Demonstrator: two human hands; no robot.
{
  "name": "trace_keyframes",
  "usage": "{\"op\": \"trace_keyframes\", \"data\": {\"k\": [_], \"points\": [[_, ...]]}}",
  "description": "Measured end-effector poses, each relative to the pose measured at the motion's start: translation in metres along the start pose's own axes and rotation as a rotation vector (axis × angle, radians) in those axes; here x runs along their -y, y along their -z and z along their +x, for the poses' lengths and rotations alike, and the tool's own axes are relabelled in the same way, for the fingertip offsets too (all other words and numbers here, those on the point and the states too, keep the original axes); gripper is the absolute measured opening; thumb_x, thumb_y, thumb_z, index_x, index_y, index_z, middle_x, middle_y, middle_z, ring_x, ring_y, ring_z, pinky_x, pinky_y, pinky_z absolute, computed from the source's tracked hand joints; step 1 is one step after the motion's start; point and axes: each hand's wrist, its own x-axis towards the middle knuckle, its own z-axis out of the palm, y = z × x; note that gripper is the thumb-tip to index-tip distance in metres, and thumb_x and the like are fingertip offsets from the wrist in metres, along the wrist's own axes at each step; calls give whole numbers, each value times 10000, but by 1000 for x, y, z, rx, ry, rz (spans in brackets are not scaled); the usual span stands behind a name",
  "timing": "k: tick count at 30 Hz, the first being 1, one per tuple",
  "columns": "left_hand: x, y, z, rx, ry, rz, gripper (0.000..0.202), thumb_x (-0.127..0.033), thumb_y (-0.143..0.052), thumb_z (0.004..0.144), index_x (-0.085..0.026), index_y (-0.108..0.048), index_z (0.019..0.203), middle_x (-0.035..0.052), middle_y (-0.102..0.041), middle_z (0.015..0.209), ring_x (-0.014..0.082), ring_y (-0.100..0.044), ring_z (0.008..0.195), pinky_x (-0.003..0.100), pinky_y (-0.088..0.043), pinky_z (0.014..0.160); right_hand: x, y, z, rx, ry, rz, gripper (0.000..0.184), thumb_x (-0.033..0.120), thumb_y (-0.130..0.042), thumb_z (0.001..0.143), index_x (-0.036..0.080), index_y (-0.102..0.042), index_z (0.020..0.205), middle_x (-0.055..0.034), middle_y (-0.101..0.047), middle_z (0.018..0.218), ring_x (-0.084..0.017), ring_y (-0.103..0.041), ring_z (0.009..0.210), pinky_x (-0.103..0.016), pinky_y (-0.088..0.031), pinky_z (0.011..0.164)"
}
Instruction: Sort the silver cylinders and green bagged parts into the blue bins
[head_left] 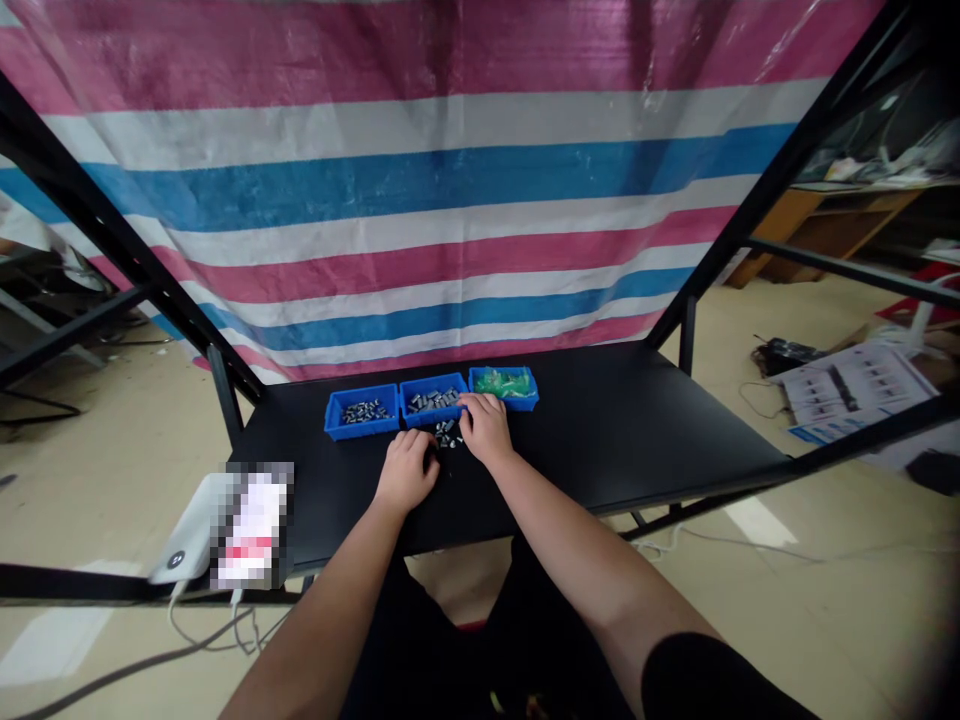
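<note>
My left hand rests on the black tabletop with its fingers loosely bent and the thumb apart; nothing shows in it. Just right of it lies a small loose pile of metal screw-like parts. My right hand is on the other side of that pile, its fingers reaching out over the front right corner of the middle blue bin. That bin holds grey cylindrical metal pieces. The fingertips of my right hand partly blend with the bin's edge, and I see no part held there.
Left of the middle bin stands a blue bin of small metal parts; right of it, a blue bin with green pieces. A white power bank with cables lies at the table's left edge. Behind hangs a striped sheet between black frame posts.
</note>
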Motion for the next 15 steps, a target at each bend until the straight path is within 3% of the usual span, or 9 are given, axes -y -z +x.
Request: {"op": "trace_keyframes", "data": {"k": [4, 8, 15], "points": [[2, 0, 0, -16, 11, -16, 196, -139, -547, 830, -223, -575, 1004, 66, -607, 977, 252, -547, 942, 415, -460, 896, 1, 3, -5, -25, -10, -50, 222, 153, -574, 877, 212, -711, 1041, -103, -583, 1204, -276, -493, 1109, -408, -389, 1009], [3, -1, 0, -21, 25, -26, 187, -142, -558, 825, -223, -580, 992, 68, -606, 976, 254, -547, 941, 417, -463, 893, 3, 6, -13, 98, 14, -97, 226, 180, -606, 866, 262, -760, 1009, -89, -530, 1063, -275, -464, 1025, -419, -398, 958], [4, -1, 0, -4, 31, -28, 157, -143, -557, 832, -220, -578, 967, 62, -606, 967, 249, -539, 934, 408, -461, 884, 5, 4, -14, 161, -13, -125, 272, 219, -650, 866, 337, -777, 1076, -91, -497, 1097, -285, -423, 1031, -443, -369, 934]]}}
